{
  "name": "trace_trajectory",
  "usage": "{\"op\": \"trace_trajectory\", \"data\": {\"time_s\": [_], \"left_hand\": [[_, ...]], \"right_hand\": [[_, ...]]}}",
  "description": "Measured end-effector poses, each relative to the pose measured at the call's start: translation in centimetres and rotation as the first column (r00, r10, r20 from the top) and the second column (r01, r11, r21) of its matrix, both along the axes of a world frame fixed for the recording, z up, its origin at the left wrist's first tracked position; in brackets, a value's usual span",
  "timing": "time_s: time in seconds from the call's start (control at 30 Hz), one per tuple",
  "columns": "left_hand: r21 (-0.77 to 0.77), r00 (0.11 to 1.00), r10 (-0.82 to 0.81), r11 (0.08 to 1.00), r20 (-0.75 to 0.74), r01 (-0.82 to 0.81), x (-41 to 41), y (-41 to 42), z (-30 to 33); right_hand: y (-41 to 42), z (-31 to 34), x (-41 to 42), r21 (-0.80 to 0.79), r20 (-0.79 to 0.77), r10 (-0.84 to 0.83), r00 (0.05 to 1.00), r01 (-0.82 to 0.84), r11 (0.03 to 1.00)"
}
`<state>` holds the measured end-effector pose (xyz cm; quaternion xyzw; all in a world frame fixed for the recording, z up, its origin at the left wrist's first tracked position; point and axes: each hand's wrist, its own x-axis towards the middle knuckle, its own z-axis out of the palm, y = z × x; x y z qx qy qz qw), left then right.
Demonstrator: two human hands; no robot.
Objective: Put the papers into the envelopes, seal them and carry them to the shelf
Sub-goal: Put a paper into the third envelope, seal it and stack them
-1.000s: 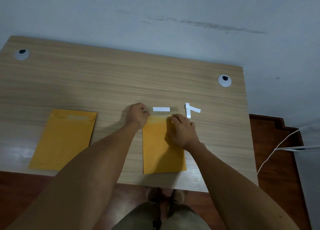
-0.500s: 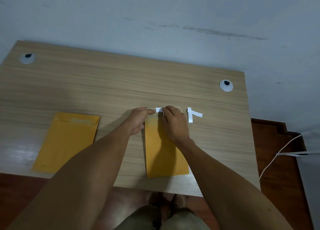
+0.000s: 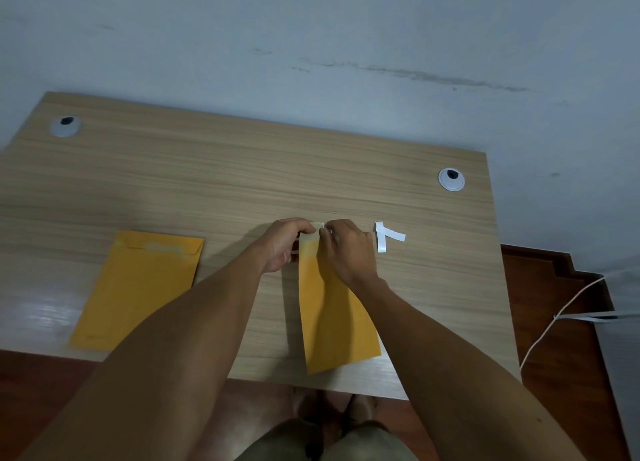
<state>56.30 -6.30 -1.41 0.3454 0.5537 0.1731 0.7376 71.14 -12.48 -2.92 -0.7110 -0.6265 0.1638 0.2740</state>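
Note:
A yellow envelope [image 3: 332, 315] lies upright near the desk's front edge, its pale flap at the far end. My left hand [image 3: 284, 244] pinches the flap's left corner. My right hand [image 3: 346, 249] pinches a small white strip [image 3: 319, 225] at the flap's top edge, close to my left thumb. A second yellow envelope [image 3: 138, 287] lies flat to the left, its flap folded down. The papers are not visible.
Two peeled white strips [image 3: 384, 235] lie crossed on the wooden desk [image 3: 242, 176] right of my hands. Grey cable grommets sit at the far left [image 3: 65, 126] and far right [image 3: 451, 179]. A white cord [image 3: 554, 316] hangs over the floor at the right.
My hands moved from pressing on the envelope up to its flap. The white strip that lay loose beyond the flap is now between my fingers, mostly covered.

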Motion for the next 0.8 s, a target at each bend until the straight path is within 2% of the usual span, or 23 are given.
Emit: {"op": "trace_trajectory", "data": {"time_s": [0.23,0.37,0.47,0.6,0.7,0.8], "left_hand": [[0.019,0.997,0.024,1.000,-0.079,-0.023,0.3,-0.2,-0.2],[0.082,0.980,0.050,0.996,-0.194,-0.035,-0.1,-0.2,-0.8],[0.132,0.964,0.045,0.991,-0.262,-0.011,-0.7,0.0,-1.6],[0.216,0.951,0.044,0.976,-0.306,0.025,-1.1,0.0,-2.4],[0.282,0.939,0.075,0.959,-0.336,0.025,-1.3,0.2,-3.1],[0.323,0.925,0.105,0.946,-0.364,0.019,-1.4,0.3,-3.7]], "right_hand": [[-0.1,0.2,0.0,-0.024,-0.003,-0.055,0.998,0.055,0.998],[0.1,0.5,0.6,-0.076,-0.158,-0.205,0.966,0.195,0.978],[-0.1,1.2,1.9,-0.135,-0.256,-0.395,0.882,0.372,0.918],[-0.4,0.7,5.1,-0.237,-0.337,-0.621,0.707,0.575,0.783],[-0.9,-0.3,8.0,-0.290,-0.373,-0.709,0.598,0.650,0.702],[-1.7,-0.9,10.2,-0.352,-0.342,-0.734,0.587,0.644,0.679]]}}
